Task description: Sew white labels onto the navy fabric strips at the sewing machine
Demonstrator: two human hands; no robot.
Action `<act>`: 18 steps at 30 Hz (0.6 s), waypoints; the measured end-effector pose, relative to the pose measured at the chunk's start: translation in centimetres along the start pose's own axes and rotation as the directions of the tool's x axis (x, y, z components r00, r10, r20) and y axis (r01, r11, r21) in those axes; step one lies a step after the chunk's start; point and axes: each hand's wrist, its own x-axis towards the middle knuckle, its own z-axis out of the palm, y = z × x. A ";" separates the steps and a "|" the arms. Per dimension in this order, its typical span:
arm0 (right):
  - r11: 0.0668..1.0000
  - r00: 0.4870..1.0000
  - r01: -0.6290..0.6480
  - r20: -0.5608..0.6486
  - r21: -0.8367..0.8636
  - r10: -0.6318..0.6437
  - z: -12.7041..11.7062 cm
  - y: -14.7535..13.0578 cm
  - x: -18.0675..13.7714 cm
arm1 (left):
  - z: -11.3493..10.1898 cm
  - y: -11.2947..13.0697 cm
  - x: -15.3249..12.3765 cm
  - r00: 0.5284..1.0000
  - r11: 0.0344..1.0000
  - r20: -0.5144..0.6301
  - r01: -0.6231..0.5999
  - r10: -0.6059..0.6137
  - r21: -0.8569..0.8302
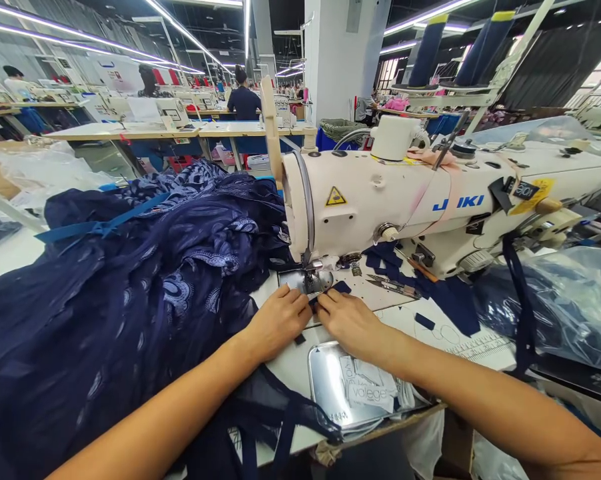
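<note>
The small dark navy fabric strip (314,302) lies on the white tabletop (445,332) just before the metal presser foot (312,280), pinched from both sides by the left hand (279,321) and the right hand (351,324), fingers drawn together, equally near.

- Two hands at the desk's near edge: the left hand (279,319) and the right hand (351,323), fingertips pinching one navy strip (314,303).
- One sewing machine (430,200) along the far edge, with one yellow warning sticker (335,197).
- One metal tray (323,383) at the near edge.
- One pair of snips (393,287) mid-desk.
- One heap of navy cloth (130,287) over the left edge.
- Two plastic bags: the right bag (555,300) at the right edge, the left bag (45,170) past the far left corner.
- Three background people, among them a dark-shirted person (243,101).
</note>
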 end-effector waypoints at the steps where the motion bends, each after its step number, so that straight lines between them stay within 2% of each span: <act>1: 0.999 1.000 0.029 0.011 -0.019 -0.029 -0.1 0.1 0.0 | -0.2 -0.3 -0.3 1.000 0.999 0.008 0.004 -0.004 -0.033; 7: 0.964 0.968 0.252 0.016 -0.088 -0.252 0.3 3.1 0.4 | 0.3 -0.4 -1.1 1.000 0.965 -0.028 -0.004 -0.004 -0.261; 14: 0.969 0.970 0.227 -0.064 -0.098 -0.234 1.8 5.0 1.3 | 1.1 1.2 0.9 0.977 0.943 0.096 0.209 -0.190 -0.258; 18: 0.973 0.971 0.218 -0.083 -0.073 -0.223 2.6 5.4 1.3 | 1.0 1.4 1.1 0.950 0.905 0.074 0.312 -0.304 -0.290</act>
